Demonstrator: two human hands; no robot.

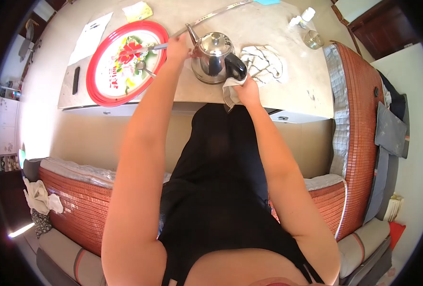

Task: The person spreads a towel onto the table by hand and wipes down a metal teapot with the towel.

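Note:
A shiny steel kettle (210,61) with a lid, spout and black handle (235,66) stands on the table. My left hand (176,49) is at the kettle's left side, its fingers reaching toward the spout side. Whether they touch the kettle is unclear. A grey-handled utensil (158,46) lies over the tray, its end meeting this hand. My right hand (249,90) is closed on a striped cloth (231,93) just below the black handle. Behind it a white cloth with dark lines (264,64) lies crumpled on the table.
A red-rimmed floral tray (93,78) holds a ladle-like spoon (142,66). Around it are a black remote-like object (76,80), paper (90,38) and a yellow packet (137,11). A long metal strip (216,13), a glass (314,39) and a white bottle (308,14) stand or lie further back.

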